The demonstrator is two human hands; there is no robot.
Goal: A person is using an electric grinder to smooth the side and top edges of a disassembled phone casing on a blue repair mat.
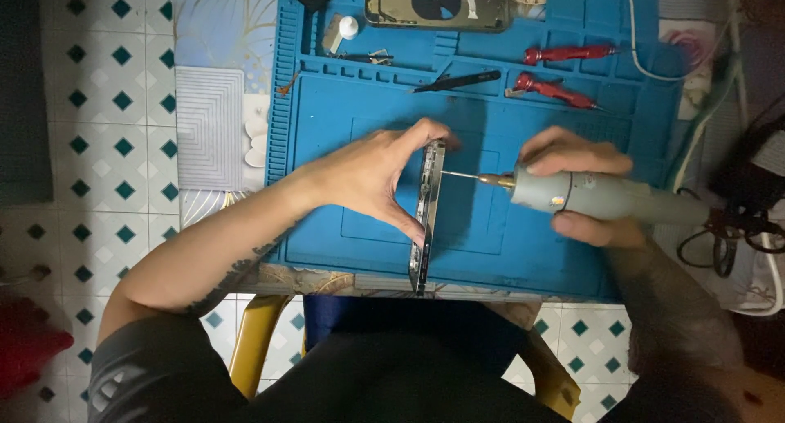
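Two hands busy over the blue mat (343, 251): left hand (368, 178) pinches the phone frame (427, 214) upright on its edge, thumb near end, fingers far end. Right hand (576, 186), just right of it, is wrapped round a grey rotary tool (605, 198), bit tip touching the frame's side.

Dim light, dark corners, slightly soft
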